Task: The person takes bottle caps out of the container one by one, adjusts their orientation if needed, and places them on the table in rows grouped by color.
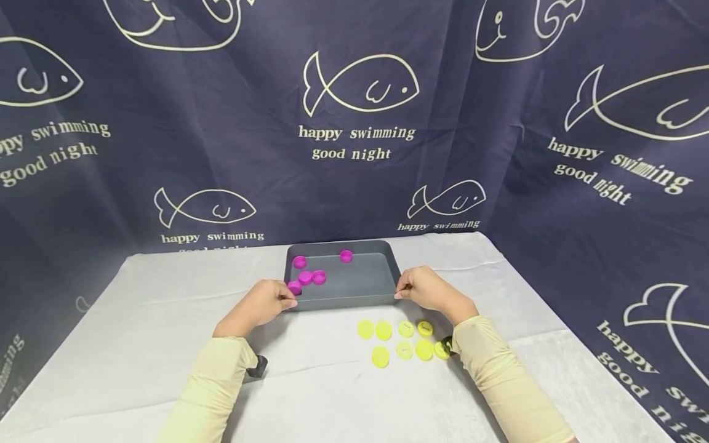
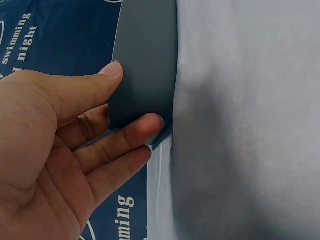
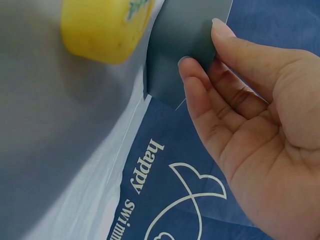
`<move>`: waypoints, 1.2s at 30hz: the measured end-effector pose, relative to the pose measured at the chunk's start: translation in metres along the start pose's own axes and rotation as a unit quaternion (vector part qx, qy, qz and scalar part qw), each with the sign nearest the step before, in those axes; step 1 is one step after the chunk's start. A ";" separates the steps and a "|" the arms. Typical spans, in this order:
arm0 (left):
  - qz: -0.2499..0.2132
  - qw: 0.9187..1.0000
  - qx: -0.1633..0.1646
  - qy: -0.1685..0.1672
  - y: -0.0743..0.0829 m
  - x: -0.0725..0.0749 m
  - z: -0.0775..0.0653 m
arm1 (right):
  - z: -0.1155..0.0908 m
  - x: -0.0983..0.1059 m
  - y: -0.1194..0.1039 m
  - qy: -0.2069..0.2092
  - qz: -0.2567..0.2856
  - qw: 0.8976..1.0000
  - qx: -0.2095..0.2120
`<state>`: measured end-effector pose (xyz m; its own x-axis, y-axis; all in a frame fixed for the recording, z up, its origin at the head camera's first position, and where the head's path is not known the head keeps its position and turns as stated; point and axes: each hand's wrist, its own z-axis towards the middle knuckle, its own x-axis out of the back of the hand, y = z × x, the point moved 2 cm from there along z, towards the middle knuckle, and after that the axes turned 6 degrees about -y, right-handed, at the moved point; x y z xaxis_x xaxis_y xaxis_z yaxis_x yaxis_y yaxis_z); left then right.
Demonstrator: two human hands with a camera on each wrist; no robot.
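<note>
A pale, lightly creased cloth covers the table (image 1: 321, 400), which fills the lower half of the head view; behind it and on both sides hangs a dark blue curtain (image 1: 354, 197), printed with white fish outlines and the words "happy swimming good night"; at the back, the cloth runs right up to the curtain.

A grey tray (image 1: 354, 283) lies on the table just below the centre of the frame; five pink caps (image 1: 346, 256) show in it, four toward its left side and one near the back wall. Eight yellow caps (image 1: 380, 357) lie on the cloth below and right of centre, in two loose rows; a black device (image 1: 447, 346) at the right wrist partly covers the last one of the lower row; another black device (image 1: 257, 367) sits at the left wrist; pale yellow sleeves (image 1: 509, 375) enter from the bottom edge.

The left hand (image 1: 264, 301) grips the tray's near left corner between thumb and fingers; one pink cap is just beside it, and whether they touch I cannot tell; the right hand (image 1: 428, 289) pinches the near right corner, thumb at the rim, fingers against the outer wall.
</note>
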<state>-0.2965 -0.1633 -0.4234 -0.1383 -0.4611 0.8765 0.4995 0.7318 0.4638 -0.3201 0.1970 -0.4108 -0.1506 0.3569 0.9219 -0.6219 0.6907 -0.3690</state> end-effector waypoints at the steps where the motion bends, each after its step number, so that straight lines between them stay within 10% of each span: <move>1: 0.003 1.000 0.004 0.000 0.000 0.001 0.000 | 0.000 0.000 -0.001 0.001 0.000 1.000 0.002; 15: 0.049 0.992 0.005 0.115 0.026 0.047 -0.005 | 0.001 0.002 -0.006 -0.005 -0.001 1.000 0.009; 36: 0.120 0.992 0.039 -0.015 0.026 0.013 0.088 | -0.001 0.003 -0.007 0.001 -0.002 1.000 0.010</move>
<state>-0.3608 -0.1064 -0.3883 -0.0484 -0.2548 0.9658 0.4532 0.8561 0.2485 -0.3154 0.1941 -0.4059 -0.1461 0.3550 0.9234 -0.6380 0.6795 -0.3622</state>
